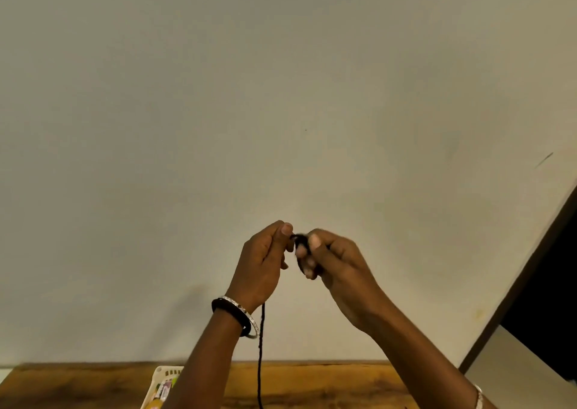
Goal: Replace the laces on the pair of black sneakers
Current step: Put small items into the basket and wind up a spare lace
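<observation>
Both hands are raised in front of a plain wall. My left hand [265, 257] pinches a black lace [261, 346] between thumb and fingers, and the lace hangs straight down past my wrist to the bottom of the frame. My right hand [331, 260] grips a bunched part of the same lace, wound around its fingers; it is blurred. The two hands almost touch. The sneakers are out of view.
A wooden table [312, 383] runs along the bottom edge. A white plastic basket [162, 380] with small items sits at the lower left, behind my left forearm. A dark-framed opening [530, 284] stands at the right.
</observation>
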`<state>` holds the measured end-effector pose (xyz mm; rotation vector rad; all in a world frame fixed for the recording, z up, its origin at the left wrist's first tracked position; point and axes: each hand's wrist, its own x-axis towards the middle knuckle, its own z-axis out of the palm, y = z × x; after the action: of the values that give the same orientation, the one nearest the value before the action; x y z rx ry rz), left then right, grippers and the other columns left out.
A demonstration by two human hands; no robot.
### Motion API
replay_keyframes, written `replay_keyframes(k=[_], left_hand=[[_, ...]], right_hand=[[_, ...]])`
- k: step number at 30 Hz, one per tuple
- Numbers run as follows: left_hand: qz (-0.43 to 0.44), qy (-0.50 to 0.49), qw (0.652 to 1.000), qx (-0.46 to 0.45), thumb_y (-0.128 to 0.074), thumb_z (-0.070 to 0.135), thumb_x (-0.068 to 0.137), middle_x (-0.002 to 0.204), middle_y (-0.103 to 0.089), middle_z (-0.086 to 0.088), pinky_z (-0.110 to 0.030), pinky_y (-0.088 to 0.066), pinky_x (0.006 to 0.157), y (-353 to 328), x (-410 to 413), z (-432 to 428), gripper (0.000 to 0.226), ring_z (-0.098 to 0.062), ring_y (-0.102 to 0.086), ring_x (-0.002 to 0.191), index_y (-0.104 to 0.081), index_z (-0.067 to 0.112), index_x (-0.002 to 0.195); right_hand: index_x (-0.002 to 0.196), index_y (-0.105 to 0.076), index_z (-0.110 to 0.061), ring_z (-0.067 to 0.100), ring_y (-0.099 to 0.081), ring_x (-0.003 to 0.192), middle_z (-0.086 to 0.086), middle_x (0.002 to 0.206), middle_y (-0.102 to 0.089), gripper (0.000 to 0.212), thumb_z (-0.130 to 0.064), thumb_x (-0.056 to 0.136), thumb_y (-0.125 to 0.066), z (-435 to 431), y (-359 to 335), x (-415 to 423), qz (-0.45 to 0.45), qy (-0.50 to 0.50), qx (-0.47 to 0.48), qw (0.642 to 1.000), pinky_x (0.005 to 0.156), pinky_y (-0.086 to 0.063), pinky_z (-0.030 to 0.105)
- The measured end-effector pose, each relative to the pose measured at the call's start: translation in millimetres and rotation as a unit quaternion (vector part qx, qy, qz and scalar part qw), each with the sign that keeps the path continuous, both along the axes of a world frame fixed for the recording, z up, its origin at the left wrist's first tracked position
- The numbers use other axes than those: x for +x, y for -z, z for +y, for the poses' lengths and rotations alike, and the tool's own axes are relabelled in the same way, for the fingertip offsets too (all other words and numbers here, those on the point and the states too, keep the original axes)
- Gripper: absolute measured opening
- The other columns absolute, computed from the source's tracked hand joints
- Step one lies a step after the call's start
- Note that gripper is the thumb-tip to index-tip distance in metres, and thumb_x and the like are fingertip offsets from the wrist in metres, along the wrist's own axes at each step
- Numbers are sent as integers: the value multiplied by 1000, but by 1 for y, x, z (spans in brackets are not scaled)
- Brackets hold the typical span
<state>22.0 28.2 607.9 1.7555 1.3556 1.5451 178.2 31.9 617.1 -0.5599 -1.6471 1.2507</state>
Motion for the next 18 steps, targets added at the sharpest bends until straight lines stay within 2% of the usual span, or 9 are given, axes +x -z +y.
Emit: replay_keyframes(k=[1,3,5,7,9,11,14,15,18], left_hand=[[-7,1,1000,0,-37,37,105,73,-59,-8,-30,-51,59,3,4,2,43,-24,-55,63,-57,9,79],[-18,7,1000,-11,-37,41,103,73,-57,-12,-28,-50,57,10,14,2,45,-19,-51,60,-57,9,79],[-22,32,999,-33,-36,45,100,68,-55,-4,-20,-46,56,16,27,-3,45,-10,-50,59,-56,11,77],[-1,54,998,-41,-35,46,98,64,-52,8,-13,-43,56,21,37,-10,45,-6,-51,58,-55,13,76],[23,64,997,-33,-34,46,97,62,-52,13,-12,-43,56,22,40,-13,42,-5,-52,58,-54,17,75],[22,60,998,-18,-36,43,98,62,-54,8,-11,-42,55,15,36,-14,40,-10,-54,58,-54,18,74],[25,28,999,16,-38,40,100,69,-58,-2,-10,-40,54,-2,20,-11,38,-21,-58,62,-54,19,72],[30,17,999,20,-38,40,100,70,-60,0,-10,-40,54,-6,14,-9,38,-20,-59,62,-54,19,72],[51,-6,999,9,-37,42,100,70,-60,10,-11,-39,51,-10,0,-3,41,-18,-58,61,-54,16,73]], right_hand=[[82,-68,-11,17,-48,65,3,70,-51,35,-26,105,-48,-2,-9,-1,86,-27,-82,993,65,-45,25],[82,-73,-7,16,-51,63,4,71,-52,30,-22,99,-53,-1,-22,-1,246,-41,-209,945,64,-52,24],[94,-72,-2,17,-57,68,7,76,-58,24,-19,98,-56,5,-29,-1,328,-20,-236,914,69,-56,25],[106,-69,2,20,-64,78,9,85,-66,22,-14,99,-56,13,-27,-3,334,40,-190,922,79,-57,26],[106,-70,0,23,-71,88,9,97,-73,18,-10,99,-58,19,-19,-2,262,141,-105,949,86,-58,29],[105,-73,-6,18,-74,92,3,102,-76,14,-9,100,-59,23,-4,0,107,263,50,958,85,-58,28],[108,-70,-5,11,-68,89,-1,100,-72,14,-3,98,-60,28,27,5,-143,316,339,875,78,-55,26],[108,-67,-6,11,-64,85,-2,96,-68,14,-2,98,-57,26,36,5,-184,294,368,863,75,-52,26],[101,-63,-11,9,-55,77,-11,86,-58,19,-13,105,-44,12,41,6,-184,225,309,906,69,-43,20]])
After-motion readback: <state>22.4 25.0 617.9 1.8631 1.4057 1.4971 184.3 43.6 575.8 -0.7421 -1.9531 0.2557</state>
